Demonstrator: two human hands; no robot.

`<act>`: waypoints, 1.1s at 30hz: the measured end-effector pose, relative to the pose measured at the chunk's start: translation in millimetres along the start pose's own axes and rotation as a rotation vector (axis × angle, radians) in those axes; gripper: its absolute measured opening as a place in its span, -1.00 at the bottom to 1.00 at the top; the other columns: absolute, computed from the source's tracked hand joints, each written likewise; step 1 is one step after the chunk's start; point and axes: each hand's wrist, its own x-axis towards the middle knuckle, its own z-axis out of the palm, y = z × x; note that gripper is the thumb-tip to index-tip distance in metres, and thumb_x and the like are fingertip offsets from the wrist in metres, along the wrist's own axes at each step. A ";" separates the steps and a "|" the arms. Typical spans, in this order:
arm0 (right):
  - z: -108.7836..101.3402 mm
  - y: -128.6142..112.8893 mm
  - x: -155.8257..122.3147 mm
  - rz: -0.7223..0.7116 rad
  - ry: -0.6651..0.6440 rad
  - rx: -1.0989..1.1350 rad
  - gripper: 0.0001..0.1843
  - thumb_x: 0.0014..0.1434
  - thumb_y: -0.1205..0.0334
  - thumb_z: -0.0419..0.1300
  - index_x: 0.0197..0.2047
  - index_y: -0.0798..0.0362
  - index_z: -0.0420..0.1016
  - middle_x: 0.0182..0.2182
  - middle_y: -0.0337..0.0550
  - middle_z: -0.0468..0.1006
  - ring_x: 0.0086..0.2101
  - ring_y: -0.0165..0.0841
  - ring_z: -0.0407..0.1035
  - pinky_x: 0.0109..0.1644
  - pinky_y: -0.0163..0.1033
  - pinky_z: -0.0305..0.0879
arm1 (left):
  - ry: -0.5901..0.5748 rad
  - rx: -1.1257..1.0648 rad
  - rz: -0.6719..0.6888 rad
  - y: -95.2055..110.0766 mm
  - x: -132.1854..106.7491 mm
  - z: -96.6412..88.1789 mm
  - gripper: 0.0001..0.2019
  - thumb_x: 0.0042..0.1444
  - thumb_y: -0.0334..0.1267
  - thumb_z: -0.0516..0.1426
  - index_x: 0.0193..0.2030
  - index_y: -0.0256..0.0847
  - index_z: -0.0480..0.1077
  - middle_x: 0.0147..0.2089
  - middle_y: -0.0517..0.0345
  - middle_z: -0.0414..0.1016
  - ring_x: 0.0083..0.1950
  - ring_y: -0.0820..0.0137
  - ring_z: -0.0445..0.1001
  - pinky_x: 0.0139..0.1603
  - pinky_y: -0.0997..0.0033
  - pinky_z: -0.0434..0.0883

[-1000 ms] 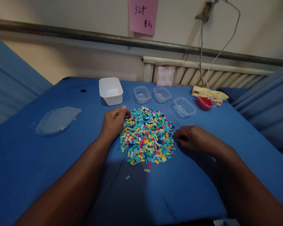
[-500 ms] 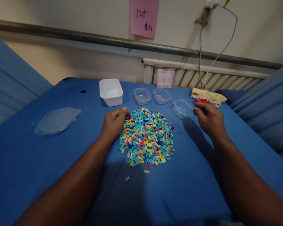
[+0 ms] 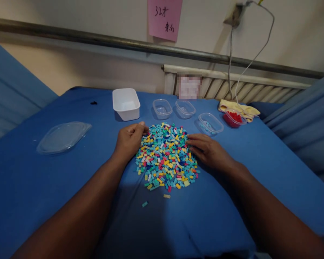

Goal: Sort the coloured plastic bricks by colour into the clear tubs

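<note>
A pile of small toy building bricks (image 3: 164, 158) in turquoise, yellow, pink, white and dark blue spreads over the blue cloth. At its left edge rests my left hand (image 3: 130, 139), its fingers curled in and the thumb against them; whatever they may hold is hidden. My right hand (image 3: 211, 150) reaches to the pile's right side, fingers stretched out and slightly apart, the tips touching the bricks. Just behind it, a clear plastic tub (image 3: 212, 126) has a few turquoise bricks inside. Farther right, another clear tub holds red bricks (image 3: 234, 117).
Two more clear tubs (image 3: 162, 109) and a white bin (image 3: 126, 104) stand behind the pile. A clear lid (image 3: 64, 137) lies at left. A yellow cloth (image 3: 240, 108) is beside the red bricks. Wall, pipe and radiator (image 3: 248, 84) bound the back; a cable (image 3: 229, 72) hangs there.
My right hand has moved left and toward me, from beside the tub of red bricks to the pile's right edge, and its fingers have straightened. My left hand has stayed put.
</note>
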 end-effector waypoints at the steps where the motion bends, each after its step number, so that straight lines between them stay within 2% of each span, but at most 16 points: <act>1: 0.9 0.6 0.4 -0.003 -0.014 -0.007 -0.70 0.53 0.18 0.19 0.18 0.00 0.70 0.21 0.10 0.69 0.20 -0.09 0.57 0.33 0.09 0.46 | -0.002 0.002 0.003 -0.4 -0.1 0.0 -0.55 0.37 0.16 0.18 -0.25 -0.18 0.68 -0.25 0.04 0.70 -0.17 0.23 0.65 -0.07 0.29 0.56; 6: -12.5 7.9 -9.8 0.101 -0.072 -0.049 -0.78 0.49 0.25 0.20 0.01 -0.01 0.71 -0.04 -0.02 0.76 -0.04 -0.15 0.63 0.14 -0.01 0.51 | 0.012 0.005 0.017 -2.9 -0.4 -0.1 -0.59 0.38 0.08 0.18 -0.26 -0.19 0.68 -0.25 0.04 0.71 -0.18 0.23 0.65 -0.07 0.27 0.56; 8: -17.4 10.4 -14.4 0.133 -0.044 -0.039 -0.78 0.49 0.24 0.20 0.00 -0.01 0.71 -0.09 -0.04 0.77 -0.09 -0.15 0.63 0.09 -0.03 0.52 | 0.017 0.009 0.014 -2.9 -0.5 0.2 -0.60 0.37 0.06 0.18 -0.26 -0.20 0.67 -0.26 0.04 0.71 -0.19 0.23 0.65 -0.07 0.27 0.56; 12: -14.1 12.0 -14.7 0.117 0.078 -0.032 -0.76 0.46 0.23 0.23 0.07 -0.03 0.71 -0.06 -0.01 0.77 -0.05 -0.09 0.64 0.11 0.01 0.51 | 0.016 0.029 0.014 -1.2 -0.4 0.7 -0.60 0.38 0.05 0.17 -0.25 -0.21 0.68 -0.26 0.05 0.70 -0.19 0.24 0.66 -0.08 0.29 0.57; 17: 0.1 8.4 -5.4 0.052 -0.014 -0.034 -0.66 0.43 0.33 0.22 0.20 -0.04 0.67 0.00 -0.02 0.76 -0.01 -0.06 0.61 0.14 0.06 0.48 | 0.001 0.021 0.002 0.5 0.1 1.0 -0.61 0.37 0.04 0.17 -0.25 -0.21 0.68 -0.26 0.04 0.71 -0.18 0.23 0.67 -0.09 0.29 0.56; 25: -0.2 8.0 -4.8 0.075 -0.034 -0.057 -0.75 0.44 0.35 0.23 0.08 -0.03 0.68 -0.08 -0.04 0.74 -0.07 -0.10 0.58 0.07 0.00 0.46 | 0.005 0.021 0.017 -0.8 0.5 0.2 -0.61 0.36 0.04 0.18 -0.25 -0.22 0.69 -0.26 0.05 0.71 -0.18 0.22 0.67 -0.07 0.27 0.57; 30: -3.1 7.6 -7.5 0.095 0.019 -0.001 -0.81 0.43 0.31 0.25 0.02 -0.05 0.68 -0.14 -0.07 0.71 -0.13 -0.15 0.58 0.00 -0.04 0.48 | 0.015 0.010 0.005 -0.4 0.0 0.9 -0.63 0.37 0.01 0.18 -0.24 -0.22 0.69 -0.26 0.04 0.71 -0.18 0.22 0.68 -0.06 0.27 0.57; 33: -3.3 7.8 -8.9 0.090 0.064 0.049 -0.78 0.39 0.34 0.25 0.03 -0.04 0.68 -0.11 -0.05 0.70 -0.11 -0.16 0.59 0.00 -0.05 0.51 | 0.010 0.009 0.011 -0.6 -0.1 0.3 -0.62 0.37 0.02 0.18 -0.24 -0.22 0.68 -0.25 0.03 0.71 -0.18 0.22 0.68 -0.06 0.26 0.57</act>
